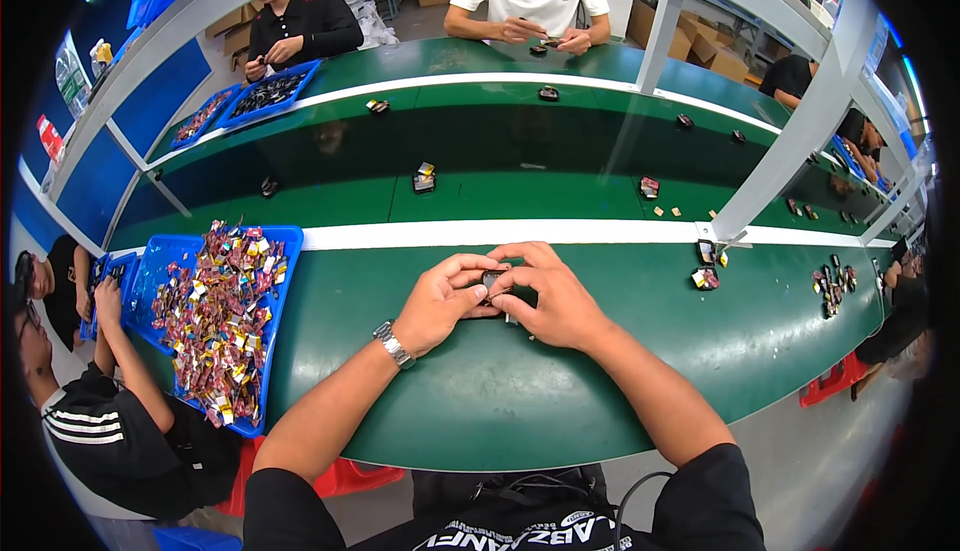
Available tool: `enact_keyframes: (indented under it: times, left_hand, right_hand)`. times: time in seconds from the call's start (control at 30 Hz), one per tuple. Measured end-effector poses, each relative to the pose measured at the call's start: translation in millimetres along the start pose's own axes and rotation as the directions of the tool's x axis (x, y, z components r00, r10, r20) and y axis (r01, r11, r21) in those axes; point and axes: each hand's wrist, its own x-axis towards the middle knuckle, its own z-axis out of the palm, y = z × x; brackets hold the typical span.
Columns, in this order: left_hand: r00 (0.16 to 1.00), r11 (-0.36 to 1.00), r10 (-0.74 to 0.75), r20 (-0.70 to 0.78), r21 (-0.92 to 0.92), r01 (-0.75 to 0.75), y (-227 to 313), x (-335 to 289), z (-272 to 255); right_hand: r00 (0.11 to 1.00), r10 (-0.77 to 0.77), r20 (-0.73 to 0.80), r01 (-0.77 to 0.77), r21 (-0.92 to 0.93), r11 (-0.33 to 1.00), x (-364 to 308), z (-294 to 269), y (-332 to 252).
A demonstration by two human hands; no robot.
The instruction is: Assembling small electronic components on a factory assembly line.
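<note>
Pinching a small dark part (492,278), left hand (437,303) and right hand (552,298) meet.

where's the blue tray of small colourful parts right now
In the head view the blue tray sits on the green workbench at the person's left, beyond the left hand with the wristwatch, beside a co-worker in a black striped shirt.

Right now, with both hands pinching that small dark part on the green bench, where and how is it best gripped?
By its two short ends, from left and right, as the left hand and right hand do now. The small dark part is tiny and mostly hidden by fingertips, so a thumb-and-forefinger pinch probably suits it better than a full grasp.
</note>
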Motion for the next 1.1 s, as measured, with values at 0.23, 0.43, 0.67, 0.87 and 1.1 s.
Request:
enact_keyframes:
  times: [0.23,0.43,0.67,0.87,1.1]
  left_hand:
    - [0.999,0.999,-0.004,0.034,-0.036,0.006,-6.9,1.6,-6.7]
    - [1.000,0.999,0.006,0.011,-0.038,-0.006,-5.8,1.6,-4.2]
    - [1.000,0.999,-0.003,0.025,-0.049,0.004,-9.0,2.3,-7.7]
    - [1.000,1.000,0.013,0.019,-0.015,-0.013,-8.2,0.7,-5.2]
    - [0.998,0.997,0.067,-0.007,-0.045,-0.067,-13.9,2.0,-6.0]
  right_hand:
    - [0.985,0.074,-0.156,-0.069,0.033,0.997,-4.5,10.3,-4.7]
    - [0.976,0.120,-0.181,-0.107,0.080,0.991,-6.3,16.6,-4.3]
    - [0.976,0.125,-0.180,-0.113,0.074,0.991,-7.6,18.2,-4.4]
    - [0.969,0.092,-0.231,-0.082,0.054,0.995,-7.5,21.5,-8.4]
    - [0.966,0.039,-0.256,-0.025,0.056,0.998,-4.4,24.2,-12.5]
